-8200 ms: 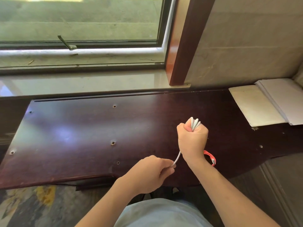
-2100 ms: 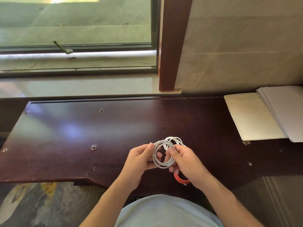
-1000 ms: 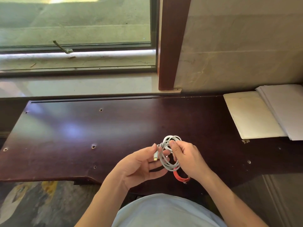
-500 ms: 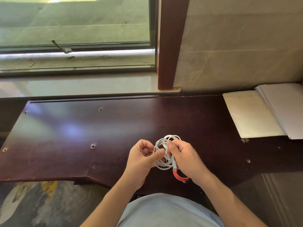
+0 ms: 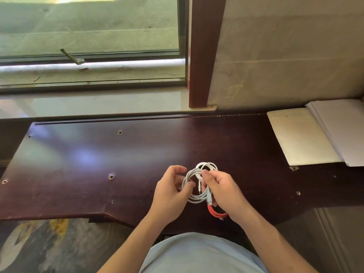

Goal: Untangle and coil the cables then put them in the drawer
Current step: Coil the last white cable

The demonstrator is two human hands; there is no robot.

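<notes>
A white cable (image 5: pixel 194 198) is wound into loops and held above the dark wooden desk (image 5: pixel 98 164) near its front edge. My right hand (image 5: pixel 222 192) pinches the coil at its right side between thumb and fingers. My left hand (image 5: pixel 171 191) curls its fingers round the coil's left side, with the thumb through the loop. A red cable (image 5: pixel 214 212) hangs in a small coil below my right hand, partly hidden by the palm. No drawer is in view.
A cream pad (image 5: pixel 299 136) and a stack of white paper (image 5: pixel 342 131) lie at the desk's right end. A window and its sill (image 5: pixel 94 103) run behind the desk. Small screw holes dot the desk top. Patterned floor (image 5: pixel 39 245) shows under the desk at lower left.
My left hand has shifted its hold on the white coil, and its fingers have spread a little wider. The coil and my right hand stay almost where they were.
</notes>
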